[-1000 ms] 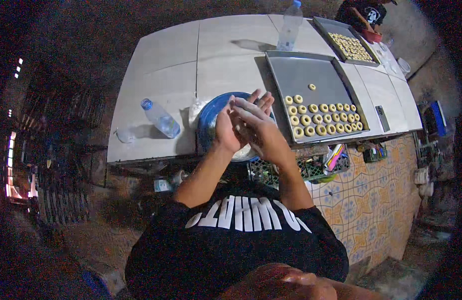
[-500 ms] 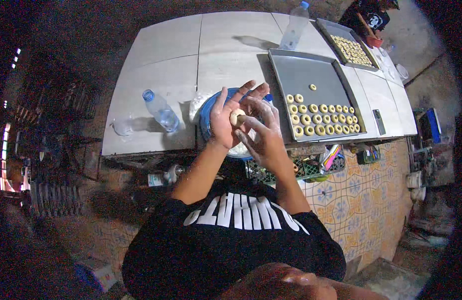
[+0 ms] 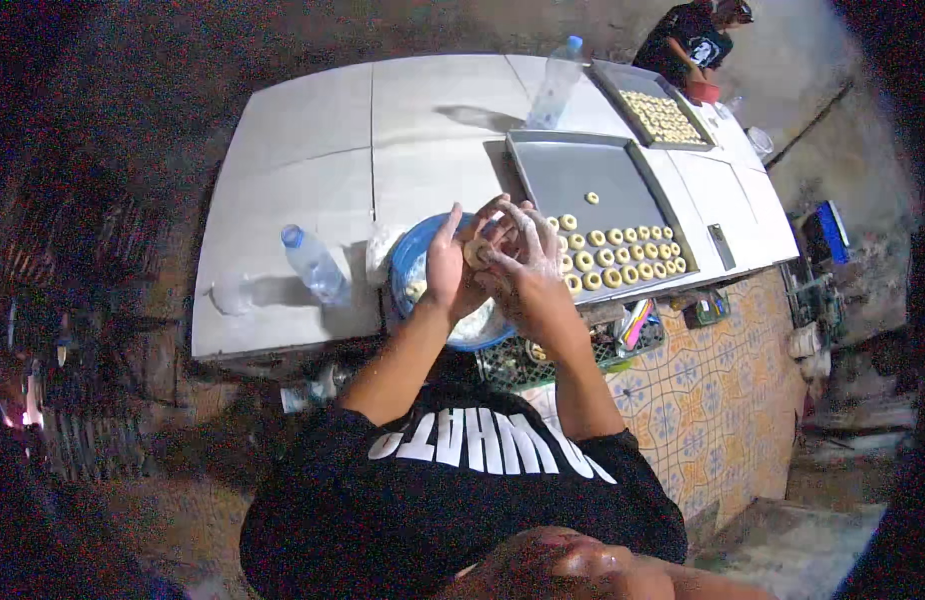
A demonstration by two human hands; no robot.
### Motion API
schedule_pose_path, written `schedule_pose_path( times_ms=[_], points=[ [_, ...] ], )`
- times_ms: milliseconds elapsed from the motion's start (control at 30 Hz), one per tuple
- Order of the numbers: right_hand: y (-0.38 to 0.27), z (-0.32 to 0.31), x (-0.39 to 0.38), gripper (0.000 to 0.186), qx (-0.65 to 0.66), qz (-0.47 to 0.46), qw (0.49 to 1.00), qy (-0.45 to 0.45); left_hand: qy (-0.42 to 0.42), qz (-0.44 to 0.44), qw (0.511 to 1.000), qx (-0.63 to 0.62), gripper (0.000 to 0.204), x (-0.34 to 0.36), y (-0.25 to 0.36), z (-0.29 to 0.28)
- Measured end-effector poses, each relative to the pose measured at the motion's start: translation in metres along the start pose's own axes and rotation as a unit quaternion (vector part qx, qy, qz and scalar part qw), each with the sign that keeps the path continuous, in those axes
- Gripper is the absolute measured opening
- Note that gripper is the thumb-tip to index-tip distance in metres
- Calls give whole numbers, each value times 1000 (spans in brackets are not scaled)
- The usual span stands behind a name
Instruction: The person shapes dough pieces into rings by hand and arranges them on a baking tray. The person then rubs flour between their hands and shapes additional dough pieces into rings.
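Note:
A small pale dough ring (image 3: 478, 254) rests in the cupped fingers of my left hand (image 3: 450, 272). The fingers of my right hand (image 3: 533, 270), white with flour, curl over the ring, one pushing at its middle. Both hands hang above a blue bowl (image 3: 408, 250) holding white flour and pale dough. Right of them, a metal tray (image 3: 573, 165) carries rows of several dough rings (image 3: 614, 277), with a single ring (image 3: 592, 198) set apart higher up.
A water bottle (image 3: 316, 265) and clear crumpled plastic (image 3: 228, 295) lie left; a taller bottle (image 3: 555, 85) stands behind the tray. A second filled tray (image 3: 661, 118), a phone (image 3: 721, 246) and a co-worker (image 3: 683, 45) with a red container (image 3: 703, 92) are at right. Crates (image 3: 623, 340) sit below the table (image 3: 283, 130).
My palms were pressed together a second ago; then the ring showed in my left palm, and now my right fingers bend around it. The view has shifted, moving the table lower and leftward.

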State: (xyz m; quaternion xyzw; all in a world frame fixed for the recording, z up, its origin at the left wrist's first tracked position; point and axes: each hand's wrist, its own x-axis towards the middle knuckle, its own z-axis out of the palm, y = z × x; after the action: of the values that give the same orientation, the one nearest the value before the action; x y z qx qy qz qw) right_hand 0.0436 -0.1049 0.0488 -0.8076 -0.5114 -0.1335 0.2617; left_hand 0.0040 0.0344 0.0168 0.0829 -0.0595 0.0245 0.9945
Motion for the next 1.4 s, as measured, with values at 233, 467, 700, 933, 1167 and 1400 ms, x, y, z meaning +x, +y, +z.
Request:
schedule_pose_path(
  times_ms=[233, 467, 700, 933, 1167, 1400],
  points=[
    [-1, 7, 12, 24, -46, 6, 999, 18, 2, -43, 998, -53, 63, 2, 13, 10],
    [-14, 0, 22, 25, -26, -9, 999, -20, -10, -76, 996, -48, 62, -2, 31, 13],
    [-43, 1, 29, 36, -42, 53, 996, -50, 35, -24, 999, 22, 59, -10, 35, 9],
    [-54, 8, 23, 29, -2, 43, 999, 19, -1, -27, 998, 65, 58, -22, 47, -3],
    [-49, 16, 8, 28, -52, 88, 995, 4, 101, 39, 947, 303, 57, -31, 35, 15],
    [-64, 12, -7, 29, -59, 128, 990, 28, -37, -65, 997, -23, 56, -26, 16, -3]
  ],
)
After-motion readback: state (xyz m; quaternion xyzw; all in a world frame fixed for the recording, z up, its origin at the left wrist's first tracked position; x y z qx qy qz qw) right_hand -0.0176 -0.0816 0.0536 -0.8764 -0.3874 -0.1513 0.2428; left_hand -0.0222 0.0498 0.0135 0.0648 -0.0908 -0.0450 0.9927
